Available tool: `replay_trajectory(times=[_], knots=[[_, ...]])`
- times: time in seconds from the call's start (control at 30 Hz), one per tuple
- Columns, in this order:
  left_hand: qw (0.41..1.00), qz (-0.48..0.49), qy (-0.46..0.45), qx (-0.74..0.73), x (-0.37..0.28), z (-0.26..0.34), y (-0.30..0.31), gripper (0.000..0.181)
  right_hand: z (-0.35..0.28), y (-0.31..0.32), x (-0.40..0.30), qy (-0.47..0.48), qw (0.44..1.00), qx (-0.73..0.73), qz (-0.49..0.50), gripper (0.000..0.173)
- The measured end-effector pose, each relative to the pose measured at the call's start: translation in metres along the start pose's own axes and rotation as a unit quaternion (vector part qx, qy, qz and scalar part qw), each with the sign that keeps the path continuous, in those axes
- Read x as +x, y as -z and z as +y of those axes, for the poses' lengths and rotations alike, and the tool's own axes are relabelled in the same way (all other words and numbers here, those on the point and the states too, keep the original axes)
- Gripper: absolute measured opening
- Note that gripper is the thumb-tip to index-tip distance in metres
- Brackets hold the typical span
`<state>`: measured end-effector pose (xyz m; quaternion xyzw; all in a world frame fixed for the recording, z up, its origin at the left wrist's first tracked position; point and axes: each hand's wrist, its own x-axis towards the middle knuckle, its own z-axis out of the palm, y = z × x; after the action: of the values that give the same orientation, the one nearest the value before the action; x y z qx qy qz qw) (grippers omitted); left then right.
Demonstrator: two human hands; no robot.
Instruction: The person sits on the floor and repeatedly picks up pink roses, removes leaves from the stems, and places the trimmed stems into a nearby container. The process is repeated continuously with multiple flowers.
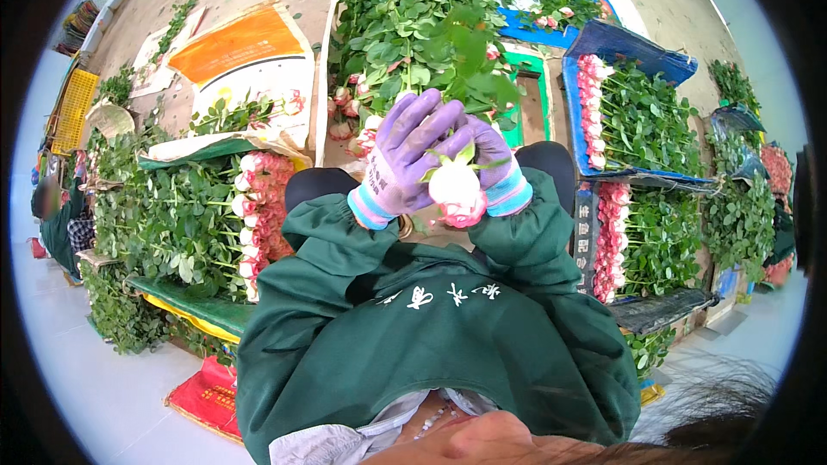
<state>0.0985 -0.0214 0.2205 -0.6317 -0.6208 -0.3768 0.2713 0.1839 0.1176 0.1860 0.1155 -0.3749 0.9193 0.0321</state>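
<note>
A rose with a white and pink bloom (454, 190) hangs head down at my hands, its green sepals spread at the base of the bloom. My left hand (413, 148), in a purple-coated glove, lies across the front with its fingers around the upper part by the stem. Behind and to the right, my right hand (490, 148), gloved alike, is partly covered by the left; its fingers are curled at the stem. Blurred green leaves (475, 64) stand out beyond the hands. A big heap of leafy roses (407, 26) lies just past them.
Bundled roses in a wrap (258, 206) lie at left. Two more bundles, one in a blue wrap (633, 45) and one in a black wrap (665, 310), lie at right. Beyond are an orange and white sheet (245, 45) and a green frame (513, 135). Another person (61, 226) sits far left.
</note>
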Motion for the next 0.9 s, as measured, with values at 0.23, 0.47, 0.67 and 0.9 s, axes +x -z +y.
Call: replay_trajectory(times=[0.23, 0.47, 0.67, 0.9], knots=[[0.999, 0.015, 0.023, -0.024, -0.005, 0.0, -0.006, 0.043, 0.0, -0.017, 0.01, -0.064, 0.943, 0.208, 0.252, 0.016], [0.998, -0.046, -0.032, 0.019, 0.04, 0.026, -0.022, 0.036, -0.075, -0.002, 0.003, -0.104, 0.944, 0.062, 0.307, 0.017], [0.982, -0.013, 0.19, -0.004, -0.014, -0.036, -0.037, 0.046, -0.129, 0.183, -0.071, -0.273, 0.626, -0.678, 0.274, 0.044], [0.953, -0.04, 0.299, 0.027, -0.048, -0.039, -0.051, 0.046, -0.003, 0.269, -0.222, -0.402, 0.473, -0.641, 0.451, 0.039]])
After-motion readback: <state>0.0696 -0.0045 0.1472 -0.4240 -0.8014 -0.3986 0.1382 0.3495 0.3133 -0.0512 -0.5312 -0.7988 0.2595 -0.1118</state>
